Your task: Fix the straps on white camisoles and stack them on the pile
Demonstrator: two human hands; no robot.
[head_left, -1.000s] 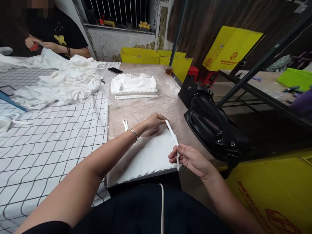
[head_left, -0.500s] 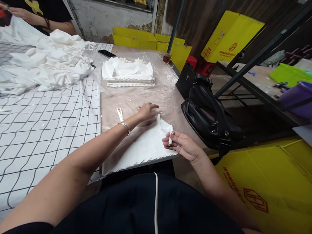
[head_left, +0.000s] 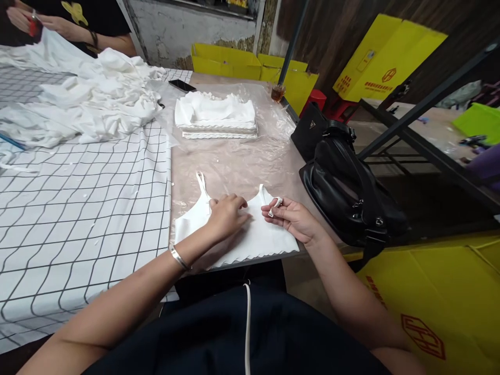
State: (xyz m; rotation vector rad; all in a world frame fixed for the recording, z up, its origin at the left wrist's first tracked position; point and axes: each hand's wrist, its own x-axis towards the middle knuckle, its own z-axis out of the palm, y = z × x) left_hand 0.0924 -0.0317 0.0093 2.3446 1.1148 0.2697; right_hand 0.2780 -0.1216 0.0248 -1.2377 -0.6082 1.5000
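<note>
A white camisole (head_left: 269, 240) with a wavy hem lies flat at the table's front edge. One thin strap (head_left: 200, 179) loops up at its upper left. My left hand (head_left: 228, 216) is over the middle of the camisole, fingers loosely bent and apart, holding nothing that shows; whether it presses the cloth I cannot tell. At the camisole's upper right, my right hand (head_left: 291, 219) pinches a narrow white strap (head_left: 275, 207) between thumb and fingers. Part of the camisole is hidden beneath my left hand and forearm.
Behind lies a stack of folded white garments (head_left: 215, 117) on plastic sheeting. A heap of white cloth (head_left: 97, 99) covers the checked cloth at left, where another person's hands (head_left: 58, 26) work. A black bag (head_left: 344, 182) stands right; a glass of tea (head_left: 277, 92) sits farther back.
My left hand has drawn back toward me, from beyond the camisole's top edge onto its middle. The upper right of the camisole now lies spread out. My right hand still pinches the strap, slightly higher.
</note>
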